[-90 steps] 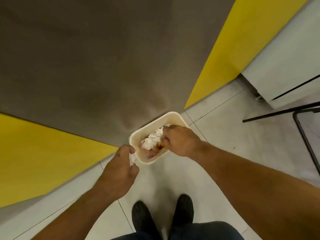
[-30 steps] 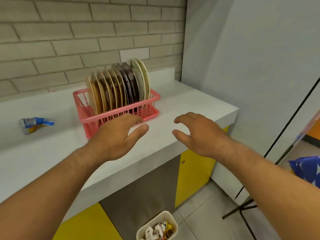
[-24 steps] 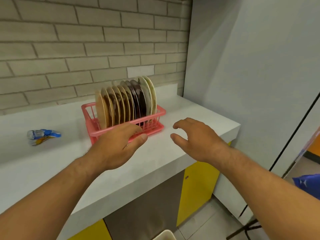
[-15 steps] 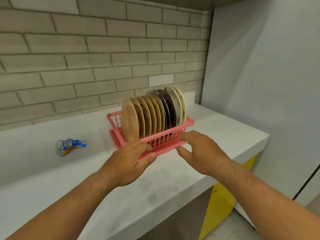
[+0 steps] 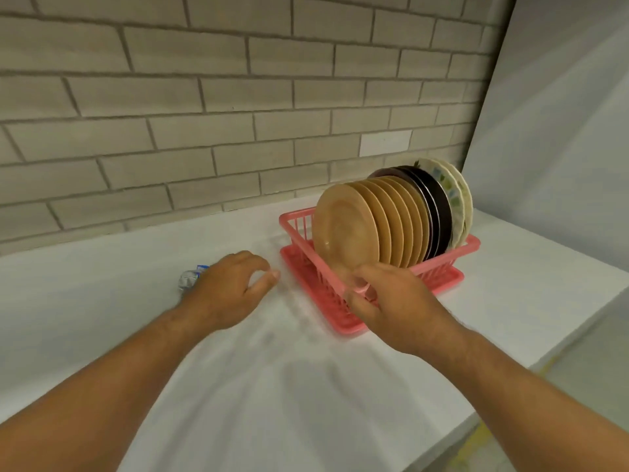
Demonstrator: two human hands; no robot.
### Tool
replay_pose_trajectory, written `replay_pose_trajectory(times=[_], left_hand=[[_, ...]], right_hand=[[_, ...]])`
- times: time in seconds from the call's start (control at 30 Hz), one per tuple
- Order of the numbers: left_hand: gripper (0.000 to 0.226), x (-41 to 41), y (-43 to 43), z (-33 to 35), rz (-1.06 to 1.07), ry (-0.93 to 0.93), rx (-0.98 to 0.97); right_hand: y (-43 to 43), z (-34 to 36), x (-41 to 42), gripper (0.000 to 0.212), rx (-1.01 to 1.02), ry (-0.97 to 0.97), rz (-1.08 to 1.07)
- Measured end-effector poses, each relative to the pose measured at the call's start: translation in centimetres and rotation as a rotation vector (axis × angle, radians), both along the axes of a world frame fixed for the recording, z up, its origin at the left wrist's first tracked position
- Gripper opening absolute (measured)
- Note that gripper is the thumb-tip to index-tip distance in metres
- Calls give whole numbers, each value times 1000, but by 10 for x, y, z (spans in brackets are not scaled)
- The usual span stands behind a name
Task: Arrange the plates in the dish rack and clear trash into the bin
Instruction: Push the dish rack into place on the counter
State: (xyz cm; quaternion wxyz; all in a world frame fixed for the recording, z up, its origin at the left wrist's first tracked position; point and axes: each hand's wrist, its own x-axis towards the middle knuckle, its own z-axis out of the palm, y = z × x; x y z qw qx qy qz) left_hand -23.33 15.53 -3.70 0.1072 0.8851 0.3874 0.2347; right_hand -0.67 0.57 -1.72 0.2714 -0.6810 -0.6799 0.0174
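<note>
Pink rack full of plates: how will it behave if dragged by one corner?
Probably heavy: the pink rack holds a full row of upright plates. Pulled at the near corner, where the right hand grips the rim, the thin plastic lattice may flex. It may also shift on its tray, and the plates could rattle.

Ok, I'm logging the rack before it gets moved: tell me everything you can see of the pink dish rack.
The pink dish rack looks like moulded plastic: a slatted basket with a thick rim, on a matching drip tray. It stands flat on the white counter near the brick wall. A row of plates stands on edge inside it: tan, dark, then pale patterned. The right hand grips its near rim.
</note>
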Motion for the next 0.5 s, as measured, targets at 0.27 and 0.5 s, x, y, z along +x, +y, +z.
replay_pose_trajectory(times=[0.27,0.5], left_hand=[[62,-29,125,-37,275,370,-179],[54,-39,139,-105,272,359,-299]], right_hand=[[27,-7,-15,21,-91,-42,-19],[37,-8,-15,25,-95,-45,-30]])
